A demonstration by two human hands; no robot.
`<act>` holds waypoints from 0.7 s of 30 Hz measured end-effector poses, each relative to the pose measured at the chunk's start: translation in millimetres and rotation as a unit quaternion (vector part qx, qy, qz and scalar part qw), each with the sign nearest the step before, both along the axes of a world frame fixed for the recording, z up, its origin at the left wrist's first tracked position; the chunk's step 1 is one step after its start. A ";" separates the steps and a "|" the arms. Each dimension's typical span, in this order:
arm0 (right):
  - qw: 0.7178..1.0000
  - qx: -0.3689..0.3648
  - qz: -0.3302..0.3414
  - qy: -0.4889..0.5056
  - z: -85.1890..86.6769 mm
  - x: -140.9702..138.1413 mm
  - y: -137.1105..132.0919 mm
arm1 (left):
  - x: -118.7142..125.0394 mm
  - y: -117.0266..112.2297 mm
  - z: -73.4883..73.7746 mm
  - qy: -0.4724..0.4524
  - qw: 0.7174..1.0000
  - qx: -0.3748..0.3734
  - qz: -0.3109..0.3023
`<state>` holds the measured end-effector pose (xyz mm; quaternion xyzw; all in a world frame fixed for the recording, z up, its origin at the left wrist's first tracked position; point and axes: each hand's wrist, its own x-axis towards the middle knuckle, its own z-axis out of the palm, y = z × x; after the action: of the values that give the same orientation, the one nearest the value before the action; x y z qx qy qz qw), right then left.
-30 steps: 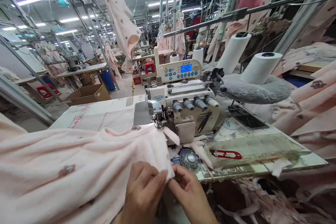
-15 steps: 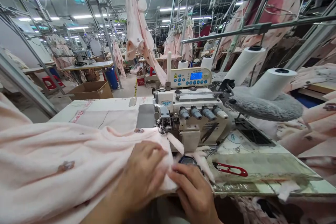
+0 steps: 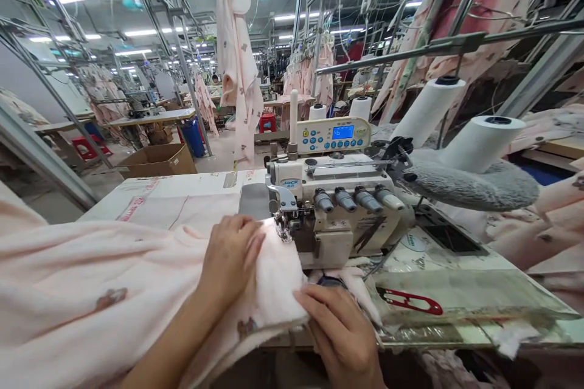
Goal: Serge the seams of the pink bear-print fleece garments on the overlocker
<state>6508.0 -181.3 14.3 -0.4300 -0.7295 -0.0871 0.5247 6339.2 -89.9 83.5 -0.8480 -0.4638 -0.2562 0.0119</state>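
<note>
Pale pink fleece fabric (image 3: 278, 276) with a small printed pattern spreads over the left of the table, its right edge by the needle area of a white overlock sewing machine (image 3: 334, 248). My left hand (image 3: 230, 255) rests on the fabric just left of the presser foot (image 3: 283, 228), fingers together and bent, gripping a fold. Lower right, my right hand (image 3: 340, 328) pinches the fabric's near right corner between thumb and fingers. The fingertips' undersides are hidden on both hands.
Red thread snips (image 3: 413, 302) lie on the table's right side. Fabric scraps (image 3: 358, 292) sit below the machine. White thread cones (image 3: 483, 143) stand behind right. A cardboard box (image 3: 157, 161) is on the floor beyond the table. Pink garments (image 3: 239, 61) hang ahead.
My left hand has moved up and left, nearer the presser foot. The fabric's right part now lies flatter, and a narrow strip beside the presser foot no longer shows. My right hand stays at the corner.
</note>
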 end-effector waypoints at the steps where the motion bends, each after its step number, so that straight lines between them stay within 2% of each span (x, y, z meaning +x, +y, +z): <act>1: 1.000 -0.001 -0.002 -0.004 -0.7 0.0 -0.2 | 0.0 7.1 1.0 0.018 0.999 -0.022 0.033; 3: 1.000 0.001 -0.007 -0.006 -3.2 -0.1 -0.6 | 2.1 20.0 1.3 0.052 0.994 -0.077 0.053; 6: 1.000 0.005 -0.014 -0.002 -6.2 -0.3 0.7 | 6.2 32.3 -0.8 0.052 0.990 -0.120 0.044; 14: 1.000 -0.006 -0.022 0.011 -2.4 0.5 19.5 | 7.6 51.9 -4.9 0.021 0.992 -0.118 0.048; 21: 0.997 -0.007 -0.055 -0.050 6.6 7.7 47.8 | 11.6 82.8 -6.0 0.016 0.993 -0.097 0.071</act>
<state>6515.7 -133.5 20.9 -0.4683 -0.7308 -0.1318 0.4788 6350.8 -7.1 77.5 -0.8142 -0.5450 -0.1948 -0.0445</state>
